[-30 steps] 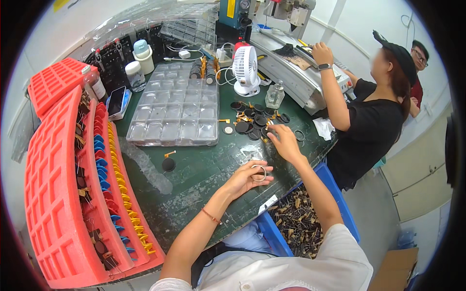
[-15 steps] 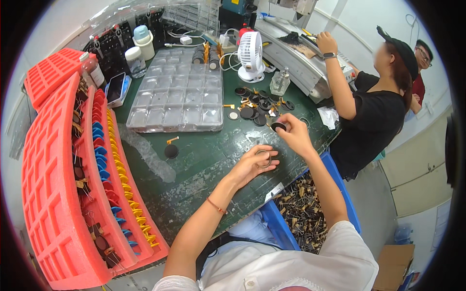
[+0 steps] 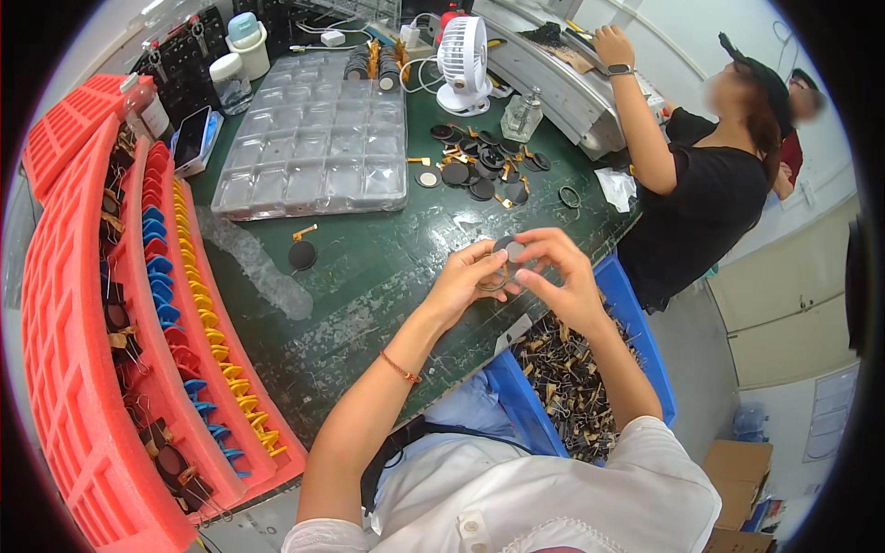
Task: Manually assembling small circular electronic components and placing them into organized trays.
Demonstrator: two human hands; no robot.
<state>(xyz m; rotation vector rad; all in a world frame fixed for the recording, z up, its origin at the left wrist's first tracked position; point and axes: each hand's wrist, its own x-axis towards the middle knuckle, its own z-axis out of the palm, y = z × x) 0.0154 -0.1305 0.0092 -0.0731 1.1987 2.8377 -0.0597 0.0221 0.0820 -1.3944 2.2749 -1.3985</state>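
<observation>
My left hand point(image 3: 459, 284) is closed around a thin ring point(image 3: 491, 280), its thumb and fingertips pointing right. Just above, between the two hands, is a small round disc with a black part point(image 3: 502, 244) and a light grey face point(image 3: 515, 252). My right hand point(image 3: 570, 278) has its fingertips at that disc, and the hands nearly touch. Which fingers bear the disc is partly hidden. A single black disc with an orange tab point(image 3: 302, 255) lies on the green table to the left. Farther back is a pile of similar black discs point(image 3: 481, 173).
Clear compartment trays point(image 3: 313, 166) lie behind my hands. A white fan point(image 3: 463, 64) and glass bottle point(image 3: 522, 116) stand at the back. Red foam racks point(image 3: 78, 341) line the left. A blue bin point(image 3: 656, 369) of small black-and-tan pieces sits at right, near a co-worker point(image 3: 705, 184).
My right hand has come left with the black disc to meet my left hand, and a grey face of the disc now shows. The whole view has shifted slightly.
</observation>
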